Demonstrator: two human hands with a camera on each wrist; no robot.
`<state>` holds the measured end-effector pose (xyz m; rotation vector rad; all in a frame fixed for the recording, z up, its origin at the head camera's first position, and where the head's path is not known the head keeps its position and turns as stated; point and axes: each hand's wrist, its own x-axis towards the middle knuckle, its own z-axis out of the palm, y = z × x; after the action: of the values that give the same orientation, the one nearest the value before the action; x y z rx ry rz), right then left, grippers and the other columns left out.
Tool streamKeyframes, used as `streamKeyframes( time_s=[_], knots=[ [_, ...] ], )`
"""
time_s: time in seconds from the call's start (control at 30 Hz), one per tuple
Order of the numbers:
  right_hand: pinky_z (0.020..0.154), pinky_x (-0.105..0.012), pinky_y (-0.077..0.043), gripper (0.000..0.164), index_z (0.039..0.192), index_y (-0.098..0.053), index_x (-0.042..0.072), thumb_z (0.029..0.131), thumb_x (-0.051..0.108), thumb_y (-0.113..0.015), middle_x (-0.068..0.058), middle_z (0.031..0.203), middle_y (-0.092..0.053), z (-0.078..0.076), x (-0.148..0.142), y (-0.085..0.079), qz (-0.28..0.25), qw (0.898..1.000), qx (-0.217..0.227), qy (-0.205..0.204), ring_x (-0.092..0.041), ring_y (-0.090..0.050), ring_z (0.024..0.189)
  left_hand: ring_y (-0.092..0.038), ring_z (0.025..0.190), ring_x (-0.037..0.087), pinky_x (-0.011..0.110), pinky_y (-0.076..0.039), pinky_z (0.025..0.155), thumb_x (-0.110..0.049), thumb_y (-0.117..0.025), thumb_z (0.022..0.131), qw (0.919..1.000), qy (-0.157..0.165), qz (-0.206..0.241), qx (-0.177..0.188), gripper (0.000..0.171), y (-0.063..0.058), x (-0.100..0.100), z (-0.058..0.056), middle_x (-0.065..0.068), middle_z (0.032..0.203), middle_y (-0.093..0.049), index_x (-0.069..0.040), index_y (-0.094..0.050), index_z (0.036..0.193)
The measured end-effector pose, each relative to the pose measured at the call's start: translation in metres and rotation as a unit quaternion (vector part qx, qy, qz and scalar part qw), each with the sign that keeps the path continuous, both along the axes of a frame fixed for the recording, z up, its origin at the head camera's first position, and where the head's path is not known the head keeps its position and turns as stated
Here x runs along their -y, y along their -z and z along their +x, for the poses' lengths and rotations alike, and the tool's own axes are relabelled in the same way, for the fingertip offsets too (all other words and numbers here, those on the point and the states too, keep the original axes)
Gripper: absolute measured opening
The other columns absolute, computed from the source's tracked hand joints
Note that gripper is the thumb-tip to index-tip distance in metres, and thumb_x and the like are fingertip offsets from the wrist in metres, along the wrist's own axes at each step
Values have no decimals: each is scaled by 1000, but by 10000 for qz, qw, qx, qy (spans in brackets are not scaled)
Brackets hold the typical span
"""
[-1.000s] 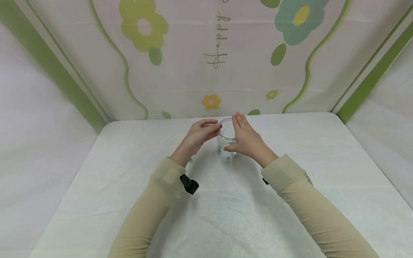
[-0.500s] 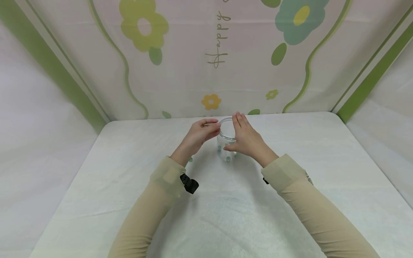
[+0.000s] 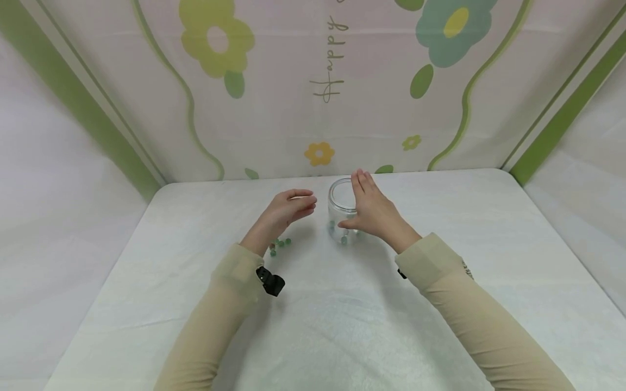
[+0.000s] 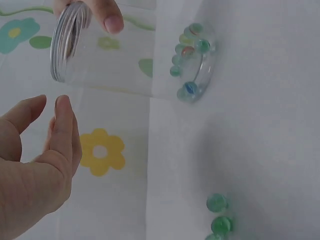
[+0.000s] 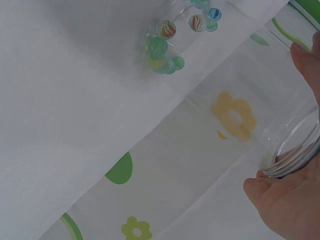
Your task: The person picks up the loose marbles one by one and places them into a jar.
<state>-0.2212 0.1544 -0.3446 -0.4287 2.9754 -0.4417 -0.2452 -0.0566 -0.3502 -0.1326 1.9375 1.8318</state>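
A clear jar (image 3: 335,217) with no lid on stands upright on the white table. Several glass marbles (image 4: 187,50) lie on its bottom, mostly green, with blue and red-swirled ones (image 5: 166,29) among them. My right hand (image 3: 375,214) holds the jar near the rim, thumb on the near side and fingers on the far side. Left of the jar, apart from it, is my left hand (image 3: 286,210), its fingers fairly straight and nothing between thumb and fingers. Loose marbles (image 3: 280,243) lie on the table by the left wrist, partly hidden behind it.
White cloth covers the table (image 3: 313,326). Just behind the jar rises a flower-printed backdrop (image 3: 274,119). White side walls (image 3: 63,206) with green bands flank the table.
A second ago my left fingertips held a small dark marble at the jar's rim; now they are bare. The left hand has moved left and slightly down, uncovering loose marbles. The right hand stays put.
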Motion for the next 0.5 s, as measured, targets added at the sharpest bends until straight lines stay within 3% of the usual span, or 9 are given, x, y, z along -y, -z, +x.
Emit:
streamKeyframes(
  time_s=[0.13, 0.23, 0.5],
  knots=[
    [124, -46, -14, 117, 150, -4, -8, 77, 46, -77, -24, 160, 0, 0, 0, 1, 27, 10000, -33, -37, -37, 0, 149, -54, 124, 26, 32, -46, 107, -10, -55, 97, 9996, 220, -148, 27, 45, 8, 17, 1, 16, 133, -52, -1, -43, 140],
    [124, -46, -13, 117, 150, -4, -9, 77, 46, -77, -24, 159, 0, 0, 1, 1, 19, 10000, -48, -67, -37, 0, 149, -51, 128, 28, 29, -48, 105, -9, -53, 98, 9992, 291, -260, 10, 45, 14, 30, 0, 16, 134, -51, 0, -41, 140],
    [124, -46, -12, 116, 149, -4, -9, 78, 45, -76, -25, 159, 1, 0, 1, 0, 5, 9999, -44, -93, -38, 0, 149, -57, 117, 17, 14, -54, 89, -12, -51, 99, 9977, 375, -565, -24, 47, 28, 62, 1, 19, 140, -47, 2, -38, 142]
  ],
)
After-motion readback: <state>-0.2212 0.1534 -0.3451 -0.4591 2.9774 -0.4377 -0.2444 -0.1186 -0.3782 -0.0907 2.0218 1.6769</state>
